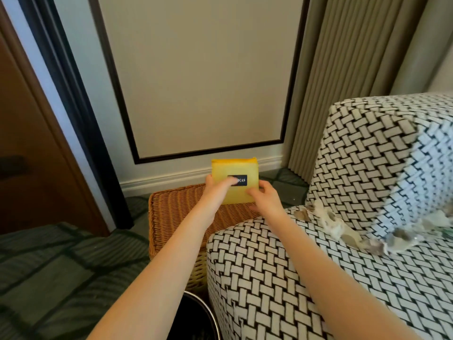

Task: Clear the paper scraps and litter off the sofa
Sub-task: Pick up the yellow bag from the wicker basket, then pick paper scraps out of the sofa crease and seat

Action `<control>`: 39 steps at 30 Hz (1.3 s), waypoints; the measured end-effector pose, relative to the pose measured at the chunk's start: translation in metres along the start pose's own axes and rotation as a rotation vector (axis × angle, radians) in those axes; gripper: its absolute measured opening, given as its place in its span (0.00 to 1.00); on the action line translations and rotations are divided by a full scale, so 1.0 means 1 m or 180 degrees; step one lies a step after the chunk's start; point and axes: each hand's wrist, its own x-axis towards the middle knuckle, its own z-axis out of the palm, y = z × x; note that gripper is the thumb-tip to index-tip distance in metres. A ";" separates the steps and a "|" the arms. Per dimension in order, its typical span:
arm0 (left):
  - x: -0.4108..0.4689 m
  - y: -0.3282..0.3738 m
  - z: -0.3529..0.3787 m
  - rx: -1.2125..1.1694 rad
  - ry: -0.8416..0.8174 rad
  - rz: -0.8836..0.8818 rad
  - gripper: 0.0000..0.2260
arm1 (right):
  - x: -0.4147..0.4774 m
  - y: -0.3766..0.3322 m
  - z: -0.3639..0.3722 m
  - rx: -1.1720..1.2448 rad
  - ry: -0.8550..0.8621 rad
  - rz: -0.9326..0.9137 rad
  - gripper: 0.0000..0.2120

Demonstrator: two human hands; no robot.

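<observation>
Inspector: Grip?
Aide: Both closed: left hand (215, 190) and right hand (263, 195) clasp the flat yellow labelled packet (236, 169) over the woven wicker basket (171, 212).
Inspector: Litter?
Aide: On the black-and-white patterned sofa (269, 266) seat lie crumpled white paper scraps (335, 224). Advise setting the packet down level first.

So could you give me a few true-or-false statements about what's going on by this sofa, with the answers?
1. The left hand and right hand both hold the yellow box. True.
2. The sofa is already free of litter. False: crumpled paper scraps lie on its seat.
3. The yellow box is held above the wicker basket. True.
4. The sofa is plain red. False: it has a black-and-white woven pattern.
5. The dark bin stands on the sofa seat. False: it is on the floor beside the sofa.
</observation>
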 end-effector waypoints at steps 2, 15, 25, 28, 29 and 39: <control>-0.015 0.011 0.017 -0.0178 -0.0007 -0.0168 0.25 | -0.020 -0.005 -0.022 0.0091 0.0125 -0.0171 0.19; -0.090 0.024 0.104 0.0487 -0.0794 -0.0347 0.12 | -0.132 0.017 -0.150 -0.0315 -0.0451 -0.0392 0.25; -0.093 0.008 0.108 0.1760 -0.0767 0.0323 0.09 | -0.109 0.033 -0.182 -0.3002 0.0133 -0.0706 0.12; -0.097 0.007 0.110 0.2248 -0.1076 0.0220 0.11 | -0.098 0.034 -0.168 -0.3698 0.0192 -0.0693 0.13; -0.097 0.009 0.112 0.2561 -0.1249 0.0141 0.11 | -0.095 0.034 -0.165 -0.3849 0.0228 -0.0648 0.12; -0.064 0.002 0.145 0.2631 -0.0673 0.1469 0.14 | -0.095 0.038 -0.161 -0.4091 0.0378 -0.0571 0.09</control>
